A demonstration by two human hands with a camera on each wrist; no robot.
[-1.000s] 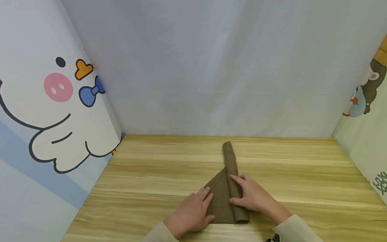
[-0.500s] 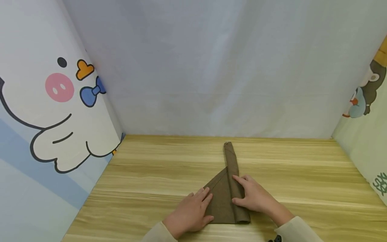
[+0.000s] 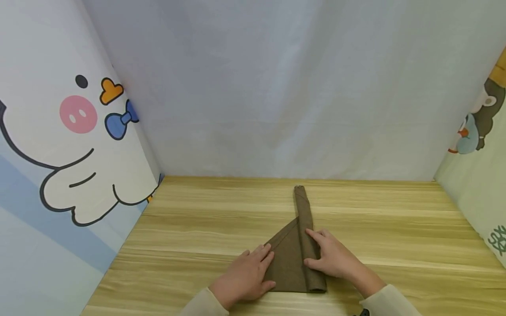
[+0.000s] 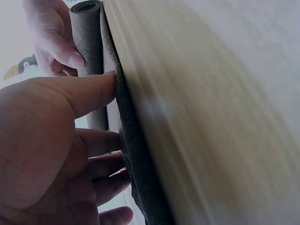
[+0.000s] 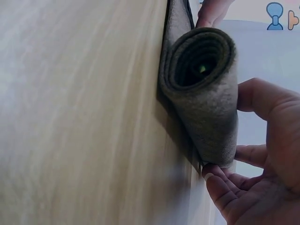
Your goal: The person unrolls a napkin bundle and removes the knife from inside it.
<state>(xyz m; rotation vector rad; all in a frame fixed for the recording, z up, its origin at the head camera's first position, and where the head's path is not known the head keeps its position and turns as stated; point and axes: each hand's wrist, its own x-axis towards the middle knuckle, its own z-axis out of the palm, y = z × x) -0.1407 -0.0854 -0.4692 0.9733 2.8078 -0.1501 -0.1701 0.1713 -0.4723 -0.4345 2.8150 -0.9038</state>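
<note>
A brown cloth [image 3: 285, 267], partly rolled up, lies on the table in the head view. Its flat part is a slanted flap on the left, and its roll [image 3: 309, 250] runs along the right side, reaching toward the back. My left hand [image 3: 242, 277] rests on the left edge of the flap with fingers extended. Thumb and fingers of my right hand [image 3: 337, 258] hold the roll from its right side. The right wrist view looks into the roll's hollow, layered end [image 5: 204, 63]. In the left wrist view, the left thumb [image 4: 96, 91] and fingertips touch the flap.
The wood-grain table [image 3: 189, 219] extends around the cloth. A pale curtain [image 3: 253, 96] hangs behind it, with printed cartoon panels at the left [image 3: 79, 153] and right [image 3: 480, 175]. A small black object [image 3: 364, 312] shows beside the right sleeve.
My left hand has slid slightly left over the flap, showing more of it. The roll's far end has shifted a little to the right, and the right hand keeps its hold.
</note>
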